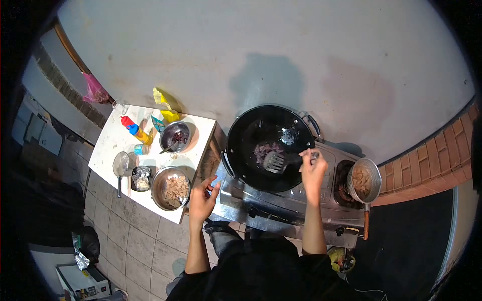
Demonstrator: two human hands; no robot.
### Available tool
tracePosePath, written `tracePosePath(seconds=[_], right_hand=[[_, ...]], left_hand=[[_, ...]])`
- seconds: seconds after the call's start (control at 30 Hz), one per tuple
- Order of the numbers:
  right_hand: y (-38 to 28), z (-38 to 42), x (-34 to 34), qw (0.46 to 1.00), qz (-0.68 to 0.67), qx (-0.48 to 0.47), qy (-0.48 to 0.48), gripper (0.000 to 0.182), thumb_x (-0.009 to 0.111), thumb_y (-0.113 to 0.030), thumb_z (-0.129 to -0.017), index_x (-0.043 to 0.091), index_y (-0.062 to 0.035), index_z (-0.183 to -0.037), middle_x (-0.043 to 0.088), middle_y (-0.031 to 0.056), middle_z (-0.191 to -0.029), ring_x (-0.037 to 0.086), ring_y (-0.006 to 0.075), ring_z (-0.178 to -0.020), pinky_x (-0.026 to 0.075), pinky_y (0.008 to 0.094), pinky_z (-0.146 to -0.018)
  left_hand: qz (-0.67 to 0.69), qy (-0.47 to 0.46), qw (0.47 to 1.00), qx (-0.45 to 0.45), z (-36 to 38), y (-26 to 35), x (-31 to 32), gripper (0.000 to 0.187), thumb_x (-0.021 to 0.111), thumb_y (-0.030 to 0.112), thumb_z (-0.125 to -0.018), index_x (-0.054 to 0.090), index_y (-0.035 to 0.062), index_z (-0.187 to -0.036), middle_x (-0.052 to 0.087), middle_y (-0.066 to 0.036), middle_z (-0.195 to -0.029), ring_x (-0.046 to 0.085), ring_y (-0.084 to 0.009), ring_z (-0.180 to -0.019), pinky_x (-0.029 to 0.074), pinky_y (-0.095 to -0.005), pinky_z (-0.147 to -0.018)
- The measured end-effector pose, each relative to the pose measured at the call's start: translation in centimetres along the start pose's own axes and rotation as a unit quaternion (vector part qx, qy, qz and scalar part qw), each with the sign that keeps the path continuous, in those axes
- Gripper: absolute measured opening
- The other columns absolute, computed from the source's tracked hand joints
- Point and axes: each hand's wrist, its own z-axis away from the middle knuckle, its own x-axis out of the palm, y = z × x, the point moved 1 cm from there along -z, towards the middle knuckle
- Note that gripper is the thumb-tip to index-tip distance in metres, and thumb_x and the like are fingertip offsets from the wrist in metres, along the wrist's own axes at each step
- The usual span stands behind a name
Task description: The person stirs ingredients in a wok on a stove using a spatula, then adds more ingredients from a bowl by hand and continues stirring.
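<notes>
My right hand is closed round the handle of a slotted spatula. The spatula's head rests inside a large black wok on the stove, against chopped purplish pieces that look like onion. My left hand is left of the wok, below its left handle. Its fingers are curled, with a small light-blue patch at the tips that I cannot make out. Nearest to it on the left stands a steel pot with pale cut pieces, possibly meat.
On the white table are a steel bowl, a yellow bottle, a strainer and a black tray. A wooden-handled saucepan of similar pieces sits on the stove's right burner. A wall rises behind.
</notes>
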Motion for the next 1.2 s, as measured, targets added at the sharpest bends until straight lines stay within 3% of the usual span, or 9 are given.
tracePosePath(seconds=[0.2, 0.33, 0.63, 0.87, 1.2], right_hand=[[-0.3, -0.3, 0.1, 0.999, -0.027, -0.017, 0.015, 0.024, 0.056, -0.013, -0.098, 0.06, 0.0035, -0.081, 0.066, 0.0081, -0.068, 0.054, 0.0106, -0.044, 0.039, 0.0267, -0.042], [0.8, -0.2, 1.0, 0.999, -0.036, -0.014, -0.031, 0.024, 0.056, -0.013, -0.098, 0.06, 0.0033, -0.082, 0.066, 0.008, -0.069, 0.055, 0.0108, -0.045, 0.041, 0.0268, -0.043], [0.1, -0.5, -0.4, 0.999, 0.007, -0.005, 0.032, 0.025, 0.054, -0.014, -0.099, 0.06, 0.003, -0.082, 0.063, 0.0056, -0.064, 0.053, 0.0097, -0.043, 0.039, 0.0267, -0.042], [0.6, 0.9, 1.0, 0.997, -0.075, 0.012, 0.005, 0.023, 0.053, -0.014, -0.1, 0.059, 0.0036, -0.087, 0.067, 0.0078, -0.077, 0.055, 0.0092, -0.047, 0.042, 0.0254, -0.044], [-0.7, 0.9, 0.5, 0.997, -0.061, 0.019, 0.043, 0.023, 0.051, -0.015, -0.101, 0.059, 0.0033, -0.089, 0.066, 0.0058, -0.075, 0.055, 0.0079, -0.05, 0.042, 0.025, -0.047]], left_hand=[[0.02, 0.016, 1.0, -0.017, 0.2, -0.2, 0.0, 0.033, 0.069, 0.024, -0.091, 0.068, 0.0009, -0.114, 0.054, -0.005, -0.062, 0.043, -0.0087, -0.049, 0.036, -0.0282, -0.047], [0.008, 0.015, 1.0, -0.003, 0.1, 0.5, 0.4, 0.033, 0.069, 0.024, -0.091, 0.068, 0.0003, -0.114, 0.057, -0.006, -0.063, 0.045, -0.0091, -0.047, 0.036, -0.0286, -0.047], [0.021, -0.004, 1.0, -0.001, 0.2, 0.6, -0.2, 0.032, 0.068, 0.023, -0.091, 0.068, -0.0002, -0.113, 0.058, -0.006, -0.062, 0.046, -0.0094, -0.047, 0.036, -0.0289, -0.046], [0.021, -0.022, 1.0, -0.007, -0.6, 0.6, 0.1, 0.031, 0.069, 0.022, -0.091, 0.069, 0.0005, -0.113, 0.058, -0.007, -0.061, 0.046, -0.0098, -0.047, 0.036, -0.0293, -0.047], [0.001, -0.039, 0.999, 0.023, -1.7, 0.1, -0.5, 0.029, 0.068, 0.022, -0.091, 0.069, 0.0001, -0.111, 0.059, -0.009, -0.062, 0.047, -0.0112, -0.046, 0.037, -0.0296, -0.047]])
